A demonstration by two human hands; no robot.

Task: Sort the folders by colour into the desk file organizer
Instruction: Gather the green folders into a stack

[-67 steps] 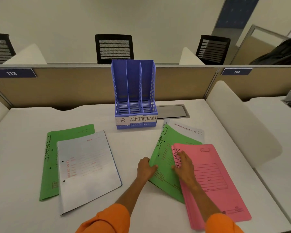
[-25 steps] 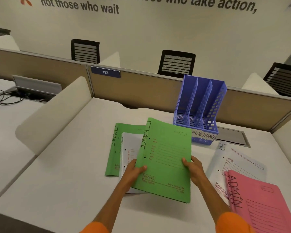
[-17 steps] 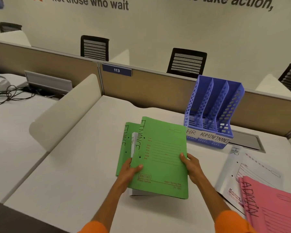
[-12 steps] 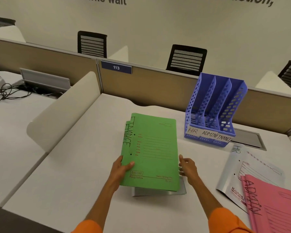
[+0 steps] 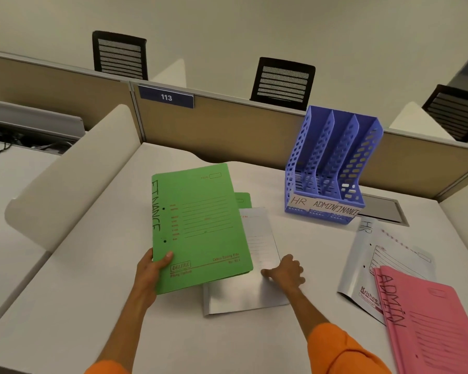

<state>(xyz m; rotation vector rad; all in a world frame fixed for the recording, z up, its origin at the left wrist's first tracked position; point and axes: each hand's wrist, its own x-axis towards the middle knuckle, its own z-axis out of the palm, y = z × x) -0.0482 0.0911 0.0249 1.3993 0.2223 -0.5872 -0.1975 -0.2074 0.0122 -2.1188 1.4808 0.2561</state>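
My left hand (image 5: 152, 271) grips the near left corner of a green folder (image 5: 200, 228) marked FINANCE, with its thumb on top. A second green folder (image 5: 243, 200) peeks out behind it. My right hand (image 5: 285, 273) presses its fingers on a white folder (image 5: 250, 290) that lies partly under the green one. The blue desk file organizer (image 5: 333, 168) stands empty at the back right, with slots labelled HR, ADMIN, FINANCE. At the right lie a white HR folder (image 5: 381, 255) and a pink ADMIN folder (image 5: 430, 325) overlapping it.
Beige partition walls (image 5: 65, 171) bound the desk on the left and at the back. A grey cable hatch (image 5: 384, 209) sits behind the organizer. Black chairs (image 5: 283, 82) stand beyond the back partition. Cables (image 5: 0, 147) lie on the neighbouring desk at the left.
The green folder was carried from the right pile over to the left pile. Now my right hand has let go of it and rests on the white folder; the green one has shifted left.
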